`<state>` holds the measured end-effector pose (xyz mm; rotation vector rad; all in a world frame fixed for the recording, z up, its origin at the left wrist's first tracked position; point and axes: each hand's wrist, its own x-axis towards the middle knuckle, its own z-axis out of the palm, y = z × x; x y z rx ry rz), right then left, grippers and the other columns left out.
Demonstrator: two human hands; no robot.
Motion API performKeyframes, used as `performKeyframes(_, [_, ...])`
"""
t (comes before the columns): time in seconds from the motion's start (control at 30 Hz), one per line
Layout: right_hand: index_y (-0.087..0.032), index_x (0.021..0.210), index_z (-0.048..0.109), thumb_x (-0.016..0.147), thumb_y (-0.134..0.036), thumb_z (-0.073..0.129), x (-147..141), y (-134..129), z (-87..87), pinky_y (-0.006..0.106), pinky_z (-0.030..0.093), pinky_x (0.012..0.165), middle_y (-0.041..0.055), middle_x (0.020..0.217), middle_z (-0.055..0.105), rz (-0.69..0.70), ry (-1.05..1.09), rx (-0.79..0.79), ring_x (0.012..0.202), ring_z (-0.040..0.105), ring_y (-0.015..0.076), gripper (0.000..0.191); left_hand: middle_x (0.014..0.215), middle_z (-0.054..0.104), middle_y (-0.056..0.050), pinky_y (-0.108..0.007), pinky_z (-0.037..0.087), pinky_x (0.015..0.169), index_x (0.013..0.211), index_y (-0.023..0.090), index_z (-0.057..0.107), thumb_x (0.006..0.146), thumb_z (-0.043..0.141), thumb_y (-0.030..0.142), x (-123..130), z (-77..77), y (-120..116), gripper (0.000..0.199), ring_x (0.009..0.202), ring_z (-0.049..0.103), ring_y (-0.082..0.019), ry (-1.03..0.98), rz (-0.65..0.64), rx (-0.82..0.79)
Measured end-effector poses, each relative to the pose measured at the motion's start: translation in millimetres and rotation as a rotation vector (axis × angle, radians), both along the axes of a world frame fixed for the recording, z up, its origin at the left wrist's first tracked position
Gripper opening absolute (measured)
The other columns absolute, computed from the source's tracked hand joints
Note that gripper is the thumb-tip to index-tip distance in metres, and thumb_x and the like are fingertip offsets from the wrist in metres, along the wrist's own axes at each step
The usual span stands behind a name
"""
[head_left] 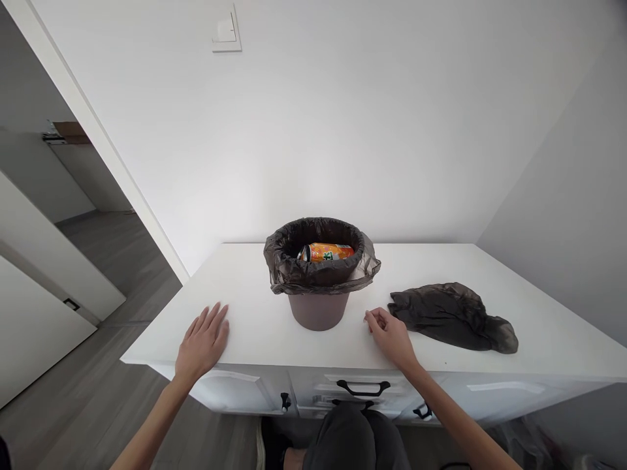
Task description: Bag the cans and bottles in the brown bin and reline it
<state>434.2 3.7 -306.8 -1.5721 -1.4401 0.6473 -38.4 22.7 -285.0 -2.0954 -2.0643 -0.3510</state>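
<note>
A mauve trash bin (318, 313) stands upright in the middle of the white cabinet top. Over its rim is folded a thin black trash bag (313, 277), with a loose flap hanging out at the right. Inside lies an orange drink can (329, 252) on its side; the bottom of the bin is hidden. My left hand (203, 339) rests flat on the cabinet top, left of the bin, fingers stretched out. To the right of the bin, my right hand (390, 334) rests with its fingers curled in and nothing visible in them. Just beside it lies a crumpled black plastic bag (450, 318).
The white cabinet top (235, 281) backs onto a white wall with a light switch (226, 29). Black drawer handles (363, 390) stick out along the front, close to my knees (353, 437). An open doorway is on the left.
</note>
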Motion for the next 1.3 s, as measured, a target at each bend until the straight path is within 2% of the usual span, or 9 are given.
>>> performKeyframes(0.47, [-0.025, 0.077, 0.063, 0.095, -0.063, 0.047, -5.6, -2.0, 2.4, 0.030, 0.042, 0.065, 0.0017, 0.065, 0.065, -0.028, -0.035, -0.017, 0.064, 0.059, 0.0209, 0.045, 0.167, 0.039, 0.000, -0.048, 0.025, 0.129, 0.160, 0.024, 0.044, 0.103, 0.027, 0.048, -2.6, -2.7, -1.9, 0.063, 0.158, 0.030, -0.027, 0.008, -0.013, 0.009])
performKeyframes(0.8, [-0.024, 0.077, 0.062, 0.096, -0.067, 0.047, -7.9, -2.3, 1.1, 0.031, 0.042, 0.066, 0.0021, 0.064, 0.064, -0.032, -0.054, -0.015, 0.063, 0.059, 0.0213, 0.049, 0.166, 0.040, -0.004, -0.050, 0.028, 0.127, 0.159, 0.021, 0.045, 0.104, 0.028, 0.046, -1.1, -2.3, -4.7, 0.063, 0.156, 0.033, -0.029, 0.003, -0.028, 0.048])
performKeyframes(1.3, [-0.024, 0.075, 0.061, 0.095, -0.065, 0.048, -10.7, -4.1, 4.2, 0.030, 0.041, 0.065, 0.0020, 0.063, 0.064, -0.047, -0.082, -0.012, 0.062, 0.058, 0.0208, 0.047, 0.167, 0.038, -0.003, -0.049, 0.027, 0.128, 0.158, 0.018, 0.045, 0.104, 0.028, 0.044, -0.1, -3.1, -5.5, 0.063, 0.157, 0.032, -0.030, 0.029, -0.019, 0.049])
